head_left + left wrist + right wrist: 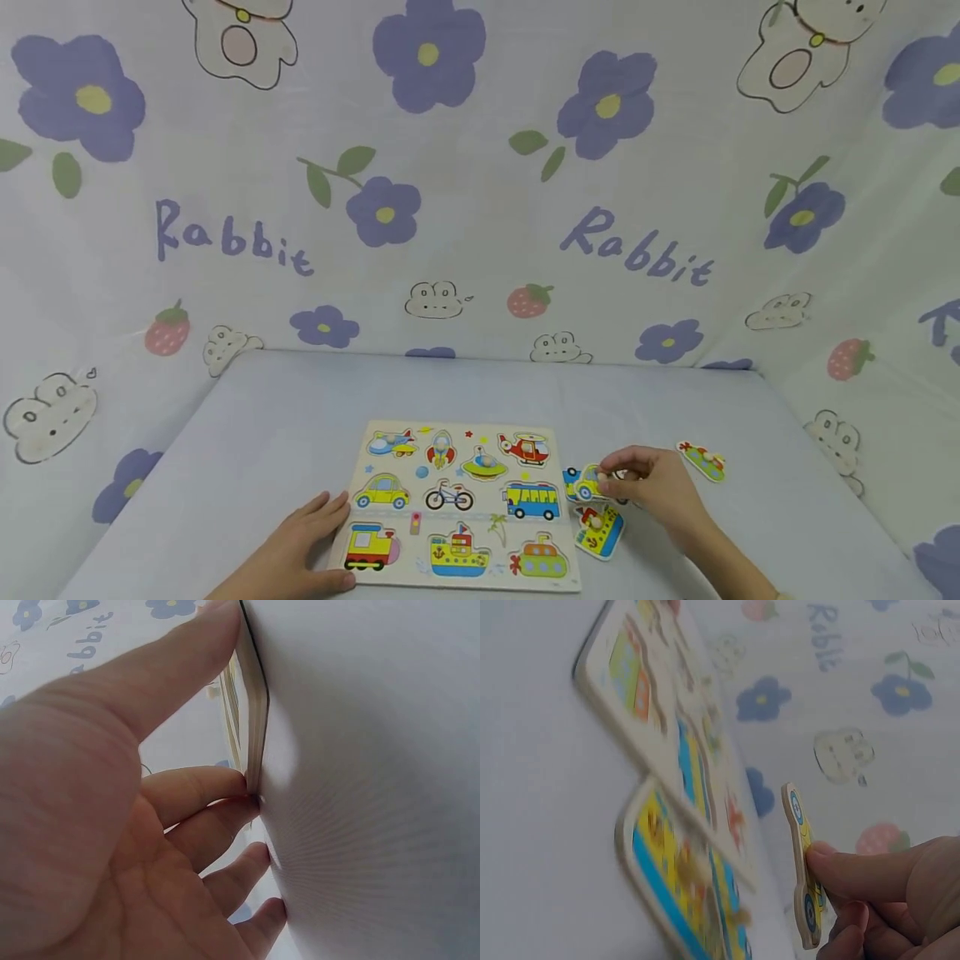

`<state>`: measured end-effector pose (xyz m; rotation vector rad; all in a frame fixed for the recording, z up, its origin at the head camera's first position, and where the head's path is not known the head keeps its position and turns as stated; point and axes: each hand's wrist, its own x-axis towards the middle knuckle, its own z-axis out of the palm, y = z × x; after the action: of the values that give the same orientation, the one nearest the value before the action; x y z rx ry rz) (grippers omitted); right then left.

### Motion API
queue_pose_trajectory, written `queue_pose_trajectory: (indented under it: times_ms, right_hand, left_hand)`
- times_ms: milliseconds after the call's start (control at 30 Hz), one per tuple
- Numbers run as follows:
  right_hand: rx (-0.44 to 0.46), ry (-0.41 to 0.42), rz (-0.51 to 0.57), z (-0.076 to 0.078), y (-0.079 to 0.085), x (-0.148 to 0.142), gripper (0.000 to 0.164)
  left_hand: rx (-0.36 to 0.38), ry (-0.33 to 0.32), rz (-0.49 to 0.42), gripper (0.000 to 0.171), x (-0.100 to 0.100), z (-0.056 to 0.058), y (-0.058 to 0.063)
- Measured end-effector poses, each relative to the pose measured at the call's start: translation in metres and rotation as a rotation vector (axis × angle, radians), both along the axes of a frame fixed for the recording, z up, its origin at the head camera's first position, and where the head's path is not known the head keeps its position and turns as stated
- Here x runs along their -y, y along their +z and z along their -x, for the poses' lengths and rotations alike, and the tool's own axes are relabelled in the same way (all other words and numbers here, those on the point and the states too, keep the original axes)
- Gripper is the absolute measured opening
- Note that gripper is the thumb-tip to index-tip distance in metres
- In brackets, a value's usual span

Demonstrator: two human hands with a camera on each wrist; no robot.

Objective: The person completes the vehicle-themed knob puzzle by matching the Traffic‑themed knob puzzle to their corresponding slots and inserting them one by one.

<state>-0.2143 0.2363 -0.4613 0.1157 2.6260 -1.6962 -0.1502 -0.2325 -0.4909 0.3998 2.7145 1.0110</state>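
Observation:
My right hand [663, 487] pinches a yellow car puzzle piece [587, 485] between thumb and fingers, just off the board's right edge. The right wrist view shows that car piece [804, 862] on edge, raised above the table. My left hand [296, 546] rests against the left edge of the wooden puzzle board [450, 581], fingers fairly straight. In the left wrist view its thumb and index finger touch the board's edge [257, 742]. Plane, rocket, saucer and helicopter [525, 448] pieces with knobs sit in the board. Its car recess [382, 492] shows a printed car without a knob.
A ship piece [600, 531] lies beside the board's right edge. A blue piece [571, 478] is mostly hidden behind the car piece. Farther right lies a submarine piece [702, 461]. A patterned cloth [480, 250] hangs behind the pale tabletop [247, 433].

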Motion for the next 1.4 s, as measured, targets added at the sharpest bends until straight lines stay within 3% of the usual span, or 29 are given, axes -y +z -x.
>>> queue_pose_trajectory:
  times_ms: [233, 667, 867, 1100, 1233, 1400]
  right_hand:
    - [-0.043, 0.103, 0.008, 0.001, 0.007, 0.061, 0.02]
    - [-0.039, 0.32, 0.183, -0.001, 0.006, 0.14, 0.02]
    - [-0.005, 0.297, 0.226, 0.004, 0.009, 0.181, 0.02]
    - [0.07, 0.256, 0.367, 0.005, 0.004, 0.231, 0.019]
    - [0.091, 0.242, 0.346, 0.005, -0.005, 0.249, 0.018]
    - [0.086, 0.213, 0.281, 0.006, -0.016, 0.259, 0.018]
  left_hand:
    - [-0.015, 0.014, 0.019, 0.098, 0.002, -0.001, 0.0]
    - [0.012, -0.002, -0.016, 0.098, -0.003, 0.001, -0.001]
    - [0.019, 0.016, -0.004, 0.097, 0.0, 0.0, 0.001]
    - [0.007, 0.049, 0.045, 0.097, 0.003, 0.0, 0.001]
    - [0.019, 0.044, 0.033, 0.097, 0.003, 0.0, 0.001]
    - [-0.005, -0.014, -0.019, 0.096, 0.004, 0.0, 0.0]
